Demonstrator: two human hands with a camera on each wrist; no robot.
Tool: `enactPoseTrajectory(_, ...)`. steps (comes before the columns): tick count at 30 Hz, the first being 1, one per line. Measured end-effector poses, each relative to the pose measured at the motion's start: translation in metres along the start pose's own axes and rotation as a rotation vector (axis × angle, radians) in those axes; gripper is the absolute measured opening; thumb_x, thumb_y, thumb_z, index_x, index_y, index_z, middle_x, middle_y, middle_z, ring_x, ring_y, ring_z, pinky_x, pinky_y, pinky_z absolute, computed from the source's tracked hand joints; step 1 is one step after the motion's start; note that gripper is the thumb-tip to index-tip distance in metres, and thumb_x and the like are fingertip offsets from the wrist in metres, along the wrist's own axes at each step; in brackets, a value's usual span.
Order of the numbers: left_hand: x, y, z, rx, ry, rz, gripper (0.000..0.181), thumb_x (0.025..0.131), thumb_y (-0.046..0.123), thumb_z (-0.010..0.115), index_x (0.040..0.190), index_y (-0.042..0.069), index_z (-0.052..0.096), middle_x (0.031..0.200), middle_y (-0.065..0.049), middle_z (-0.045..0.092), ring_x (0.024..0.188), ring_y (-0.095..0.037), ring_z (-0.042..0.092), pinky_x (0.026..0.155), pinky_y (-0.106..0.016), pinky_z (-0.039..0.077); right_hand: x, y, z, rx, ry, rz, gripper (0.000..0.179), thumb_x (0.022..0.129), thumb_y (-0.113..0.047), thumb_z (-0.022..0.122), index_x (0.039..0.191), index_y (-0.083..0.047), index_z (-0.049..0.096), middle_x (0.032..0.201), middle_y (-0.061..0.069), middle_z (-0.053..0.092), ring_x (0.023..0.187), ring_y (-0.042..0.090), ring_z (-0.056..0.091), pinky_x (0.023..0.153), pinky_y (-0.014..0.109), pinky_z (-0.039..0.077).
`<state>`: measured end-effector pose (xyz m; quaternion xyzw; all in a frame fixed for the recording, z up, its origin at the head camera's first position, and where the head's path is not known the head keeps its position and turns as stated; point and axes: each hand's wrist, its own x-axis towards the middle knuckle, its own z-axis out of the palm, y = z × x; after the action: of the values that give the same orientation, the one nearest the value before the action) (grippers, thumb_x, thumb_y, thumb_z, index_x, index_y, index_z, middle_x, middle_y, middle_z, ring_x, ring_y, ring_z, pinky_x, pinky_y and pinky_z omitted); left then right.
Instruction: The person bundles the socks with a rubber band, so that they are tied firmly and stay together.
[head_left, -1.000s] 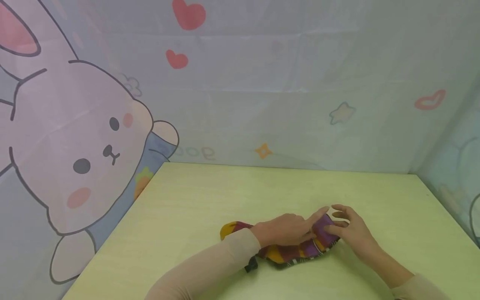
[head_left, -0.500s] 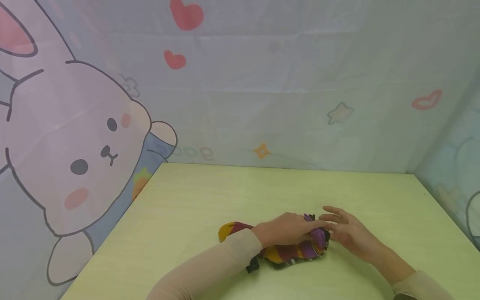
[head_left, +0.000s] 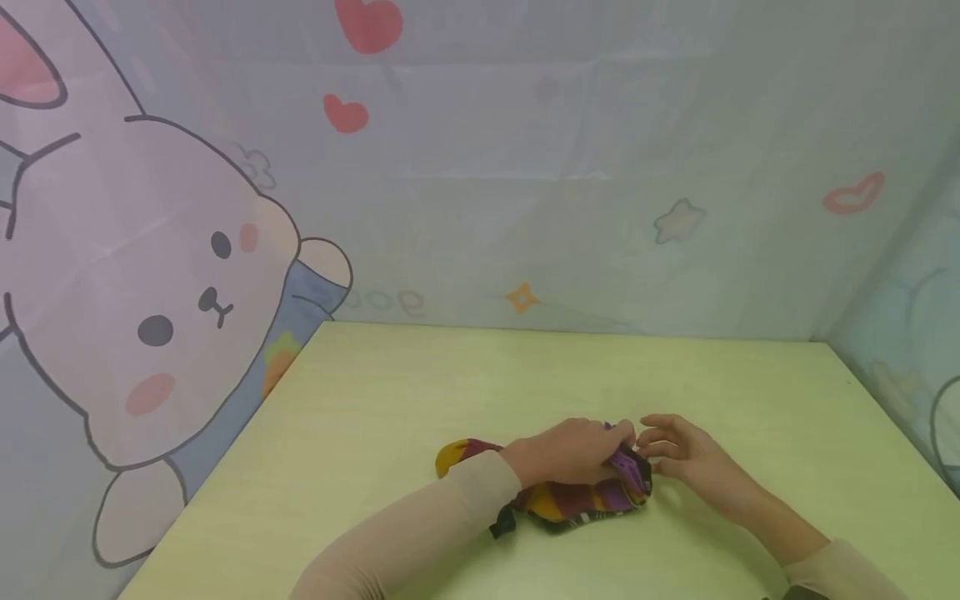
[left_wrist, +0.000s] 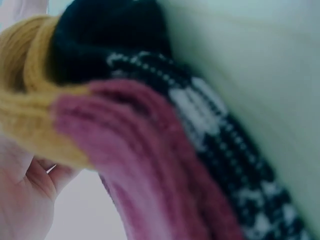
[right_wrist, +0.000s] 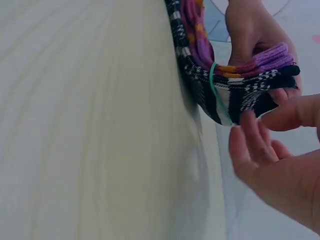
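Striped yellow, maroon and purple socks (head_left: 555, 502) lie stacked on black-and-white patterned socks (right_wrist: 200, 82). Their cuff end is bent up. A thin green rubber band (right_wrist: 216, 89) loops round the bundle near that bend, seen in the right wrist view. My left hand (head_left: 566, 452) grips the folded cuffs from above, thumb on the striped side, and hides part of the stack. Fingers slightly bent, my right hand (head_left: 690, 458) is just right of the cuffs; in the right wrist view its fingertips are right at the black sock's underside by the band.
The pale yellow-green table (head_left: 420, 375) carries the socks near its front. A black sock end (head_left: 503, 522) pokes out beside the left sleeve. Behind stands a cloth backdrop (head_left: 480, 208) with a printed rabbit and hearts.
The purple cuff end, flatter and further right before, is now bent up and back into my left hand, whose fingers have curled round it. My right hand has shifted slightly left.
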<state>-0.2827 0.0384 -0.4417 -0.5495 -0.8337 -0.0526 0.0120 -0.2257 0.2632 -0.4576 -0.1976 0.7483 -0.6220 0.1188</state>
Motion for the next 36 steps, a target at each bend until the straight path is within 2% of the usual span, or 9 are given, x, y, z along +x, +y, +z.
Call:
enactPoseTrajectory(3,-0.001,-0.002,-0.001,-0.035,-0.004,0.003,0.033,0.097,0.032,0.068,0.114,0.013,0.047,0.078,0.007,0.057,0.064,-0.004,0.053,0.06,-0.013,0.042,0.002,-0.001,0.003,-0.174,-0.036,0.014,0.052,0.09,0.005,0.061,0.137,0.013,0.039,0.127,0.025,0.051,0.117,0.04,0.056,0.087,0.032,0.054)
enactPoseTrajectory(6,-0.002,-0.004,-0.002,-0.064,-0.008,0.003,0.035,0.095,0.031,0.07,0.114,0.013,0.047,0.081,0.007,0.058,0.067,-0.003,0.055,0.062,-0.013,0.043,0.005,0.0,0.008,-0.263,-0.122,-0.01,0.051,0.085,0.006,0.065,0.131,0.011,0.045,0.128,0.025,0.051,0.115,0.045,0.057,0.086,0.033,0.055)
enactPoseTrajectory(12,-0.005,-0.005,-0.005,-0.123,-0.04,-0.013,0.039,0.093,0.031,0.073,0.115,0.013,0.046,0.084,0.006,0.058,0.071,-0.003,0.055,0.065,-0.013,0.042,0.004,0.001,0.007,-0.388,-0.203,-0.074,0.063,0.08,0.004,0.074,0.134,0.006,0.042,0.121,0.02,0.055,0.097,0.026,0.067,0.075,0.031,0.056)
enactPoseTrajectory(16,-0.008,-0.006,-0.006,-0.16,-0.064,-0.029,0.043,0.09,0.032,0.075,0.118,0.015,0.047,0.085,0.007,0.059,0.072,-0.002,0.055,0.066,-0.012,0.042,0.0,0.001,0.002,-0.483,-0.288,-0.124,0.074,0.081,0.0,0.076,0.142,0.003,0.034,0.114,0.01,0.06,0.081,0.011,0.066,0.071,0.029,0.054)
enactPoseTrajectory(19,-0.009,-0.006,-0.006,-0.203,-0.079,-0.019,0.043,0.09,0.034,0.075,0.118,0.015,0.048,0.086,0.009,0.06,0.071,0.001,0.055,0.065,-0.011,0.043,-0.003,-0.004,-0.002,-0.592,-0.338,-0.158,0.07,0.081,-0.002,0.074,0.14,0.0,0.036,0.103,-0.001,0.064,0.072,0.004,0.062,0.064,0.026,0.052)
enactPoseTrajectory(24,-0.01,-0.005,-0.004,-0.252,-0.117,-0.026,0.041,0.09,0.037,0.073,0.116,0.018,0.048,0.084,0.012,0.058,0.069,0.002,0.056,0.062,-0.011,0.043,-0.009,-0.012,-0.017,-0.795,-0.389,-0.201,0.029,0.084,0.002,0.068,0.107,-0.015,0.063,0.088,-0.014,0.063,0.071,0.001,0.055,0.061,0.025,0.049)
enactPoseTrajectory(26,-0.011,-0.004,-0.004,-0.248,-0.129,-0.032,0.042,0.089,0.038,0.075,0.115,0.019,0.048,0.084,0.013,0.058,0.07,0.002,0.056,0.063,-0.011,0.044,-0.013,-0.011,-0.026,-0.857,-0.383,-0.204,0.026,0.081,0.002,0.07,0.092,-0.021,0.068,0.082,-0.018,0.06,0.069,0.0,0.053,0.062,0.025,0.049)
enactPoseTrajectory(31,-0.013,-0.001,-0.005,-0.183,-0.14,-0.036,0.05,0.083,0.041,0.081,0.115,0.019,0.049,0.091,0.011,0.061,0.076,0.003,0.057,0.069,-0.01,0.044,-0.021,-0.001,-0.049,-0.907,-0.308,-0.24,0.027,0.075,0.0,0.076,0.077,-0.026,0.07,0.07,-0.022,0.055,0.065,-0.003,0.044,0.058,0.024,0.043)
enactPoseTrajectory(36,-0.012,-0.001,-0.008,-0.121,-0.134,-0.029,0.053,0.08,0.042,0.084,0.113,0.019,0.05,0.092,0.008,0.062,0.079,0.0,0.057,0.073,-0.011,0.044,-0.026,0.005,-0.064,-0.698,-0.199,-0.223,0.016,0.088,-0.006,0.075,0.086,-0.022,0.076,0.068,-0.014,0.061,0.058,0.001,0.05,0.057,0.027,0.047)
